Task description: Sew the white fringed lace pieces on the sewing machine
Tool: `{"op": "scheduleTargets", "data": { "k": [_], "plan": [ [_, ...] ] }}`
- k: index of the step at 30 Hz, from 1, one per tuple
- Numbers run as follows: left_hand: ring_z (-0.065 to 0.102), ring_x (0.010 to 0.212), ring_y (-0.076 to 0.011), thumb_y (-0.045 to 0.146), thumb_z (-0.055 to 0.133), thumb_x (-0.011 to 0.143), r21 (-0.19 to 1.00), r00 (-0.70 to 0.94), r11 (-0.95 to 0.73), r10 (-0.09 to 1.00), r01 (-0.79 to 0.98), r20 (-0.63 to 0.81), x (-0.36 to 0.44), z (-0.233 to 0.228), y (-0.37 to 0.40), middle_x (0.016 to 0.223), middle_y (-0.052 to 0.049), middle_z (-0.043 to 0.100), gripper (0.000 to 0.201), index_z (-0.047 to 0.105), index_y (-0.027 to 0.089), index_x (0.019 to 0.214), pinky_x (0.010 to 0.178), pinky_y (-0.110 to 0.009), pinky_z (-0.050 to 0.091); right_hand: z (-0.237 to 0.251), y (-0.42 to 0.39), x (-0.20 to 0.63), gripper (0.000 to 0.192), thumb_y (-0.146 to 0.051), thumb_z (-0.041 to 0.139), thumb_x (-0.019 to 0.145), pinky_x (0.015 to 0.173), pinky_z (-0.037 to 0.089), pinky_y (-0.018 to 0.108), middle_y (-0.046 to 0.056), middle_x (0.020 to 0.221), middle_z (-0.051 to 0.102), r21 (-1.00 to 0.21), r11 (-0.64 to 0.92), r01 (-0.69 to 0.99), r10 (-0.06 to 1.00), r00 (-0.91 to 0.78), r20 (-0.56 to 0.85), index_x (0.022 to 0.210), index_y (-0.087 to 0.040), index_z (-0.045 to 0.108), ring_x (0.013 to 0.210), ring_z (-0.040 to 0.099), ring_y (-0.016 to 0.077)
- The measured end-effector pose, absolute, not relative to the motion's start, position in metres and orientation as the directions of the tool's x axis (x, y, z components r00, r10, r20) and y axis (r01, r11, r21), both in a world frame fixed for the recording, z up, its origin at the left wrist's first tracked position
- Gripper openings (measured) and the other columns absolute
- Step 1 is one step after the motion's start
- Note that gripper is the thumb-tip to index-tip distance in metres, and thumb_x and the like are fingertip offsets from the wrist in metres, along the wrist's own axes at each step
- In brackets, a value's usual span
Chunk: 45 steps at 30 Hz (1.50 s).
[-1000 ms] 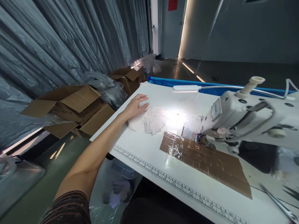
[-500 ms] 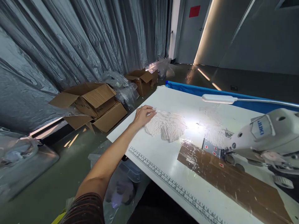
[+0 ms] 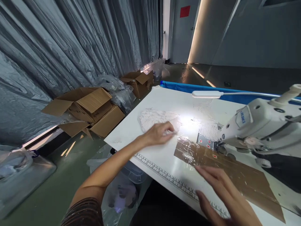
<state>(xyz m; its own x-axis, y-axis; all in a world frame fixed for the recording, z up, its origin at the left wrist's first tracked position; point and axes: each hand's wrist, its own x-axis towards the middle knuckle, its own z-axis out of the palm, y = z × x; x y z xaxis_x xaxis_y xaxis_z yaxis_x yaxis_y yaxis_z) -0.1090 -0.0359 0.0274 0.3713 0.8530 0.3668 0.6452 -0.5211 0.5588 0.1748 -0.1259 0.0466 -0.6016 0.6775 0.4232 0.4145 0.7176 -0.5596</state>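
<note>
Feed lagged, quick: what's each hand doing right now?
Left hand: pinching a white fabric piece.
Right hand: open, empty, over the table edge.

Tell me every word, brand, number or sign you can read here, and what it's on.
"JUKI": blue lettering on the head of the white sewing machine, slanted and only just legible.
Ruler scale printed along the near edge of the white table: tick marks show, numbers too small to read.
Open cardboard box: faint print on its side, blurred.
Red sign on the far wall: no text visible.
</note>
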Motion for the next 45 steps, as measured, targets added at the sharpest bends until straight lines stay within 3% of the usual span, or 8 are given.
{"op": "scheduleTargets", "data": {
  "k": [6,14,19,25,33,39,42,45],
  "plan": [
    [0.071,0.088,-0.0164,0.032,0.065,0.090,0.843,0.686,-0.501,0.684,0.196,0.247,-0.023,0.053,-0.086,0.099,-0.005,0.072,0.033,0.052,0.022,0.119,0.075,-0.031,0.062,0.024,-0.105,0.202,0.073,-0.037,0.066,0.090,0.104,0.049,0.048,0.011,0.144,0.050,-0.681,0.617,0.394,0.746,-0.567,0.348,0.154,-0.030,0.031,0.133,0.047,0.0319],
    [0.067,0.081,-0.0164,0.037,0.064,0.089,0.873,0.427,-0.335,0.889,0.355,0.167,-0.018,0.060,-0.065,0.099,-0.005,0.068,0.035,0.056,0.023,0.120,0.064,-0.029,0.057,0.037,-0.096,0.252,0.042,-0.049,0.061,0.092,0.082,0.057,0.034,0.006,0.108,0.073,-0.955,0.003,0.298,0.722,-0.661,-0.204,0.123,-0.020,0.068,0.092,0.067,0.0228],
    [0.062,0.064,-0.0125,0.039,0.060,0.092,0.714,0.420,-0.380,0.898,0.589,0.132,-0.015,0.036,-0.039,0.095,-0.003,0.067,0.032,0.056,0.021,0.118,0.054,-0.025,0.048,0.027,-0.058,0.268,0.045,-0.057,0.062,0.087,0.072,0.055,0.035,0.008,0.098,0.074,-0.910,-0.002,0.414,0.913,-0.370,-0.171,0.110,-0.020,0.073,0.084,0.067,0.0238],
    [0.062,0.083,-0.0215,0.030,0.051,0.098,0.263,0.497,-0.555,0.829,0.789,0.258,-0.011,0.020,-0.023,0.105,-0.011,0.065,0.027,0.057,0.015,0.119,0.055,-0.027,0.044,0.023,-0.029,0.254,0.031,-0.048,0.059,0.084,0.051,0.038,0.031,0.004,0.060,0.063,-0.545,0.045,0.837,0.999,-0.045,0.014,0.072,-0.021,0.067,0.059,0.060,0.0225],
    [0.062,0.111,-0.0247,0.039,0.054,0.099,0.267,0.780,-0.824,0.563,0.501,0.274,-0.009,0.010,-0.030,0.125,-0.008,0.065,0.030,0.061,0.022,0.122,0.101,-0.050,0.043,0.025,-0.040,0.265,0.030,-0.054,0.065,0.078,0.049,0.034,0.029,-0.001,0.057,0.059,-0.504,0.066,0.861,0.998,-0.061,0.027,0.071,-0.025,0.063,0.054,0.057,0.0204],
    [0.062,0.108,-0.0269,0.054,0.059,0.093,0.556,0.691,-0.677,0.684,0.482,0.234,-0.015,0.021,-0.030,0.122,-0.013,0.065,0.052,0.057,0.018,0.129,0.092,-0.047,0.050,0.024,-0.052,0.248,0.031,-0.048,0.072,0.078,0.055,0.050,0.032,0.003,0.075,0.068,-0.904,-0.146,0.401,0.964,-0.149,-0.222,0.088,-0.019,0.067,0.062,0.063,0.0194],
    [0.065,0.086,-0.0206,0.066,0.062,0.084,0.841,0.645,-0.390,0.761,0.375,0.065,-0.015,0.027,-0.034,0.112,-0.012,0.066,0.079,0.043,0.017,0.143,0.072,-0.036,0.055,0.029,-0.051,0.222,0.040,-0.048,0.075,0.077,0.058,0.055,0.032,0.007,0.087,0.071,-0.965,-0.191,0.182,0.937,-0.258,-0.234,0.100,-0.016,0.068,0.070,0.066,0.0196],
    [0.064,0.076,-0.0181,0.063,0.069,0.081,0.898,0.545,-0.185,0.835,0.399,-0.071,-0.012,0.028,-0.039,0.099,-0.009,0.065,0.087,0.037,0.015,0.147,0.064,-0.032,0.053,0.032,-0.047,0.214,0.041,-0.047,0.069,0.084,0.069,0.058,0.033,0.009,0.095,0.072,-0.977,-0.134,0.168,0.904,-0.383,-0.190,0.112,-0.017,0.066,0.085,0.069,0.0216]
  ]
}}
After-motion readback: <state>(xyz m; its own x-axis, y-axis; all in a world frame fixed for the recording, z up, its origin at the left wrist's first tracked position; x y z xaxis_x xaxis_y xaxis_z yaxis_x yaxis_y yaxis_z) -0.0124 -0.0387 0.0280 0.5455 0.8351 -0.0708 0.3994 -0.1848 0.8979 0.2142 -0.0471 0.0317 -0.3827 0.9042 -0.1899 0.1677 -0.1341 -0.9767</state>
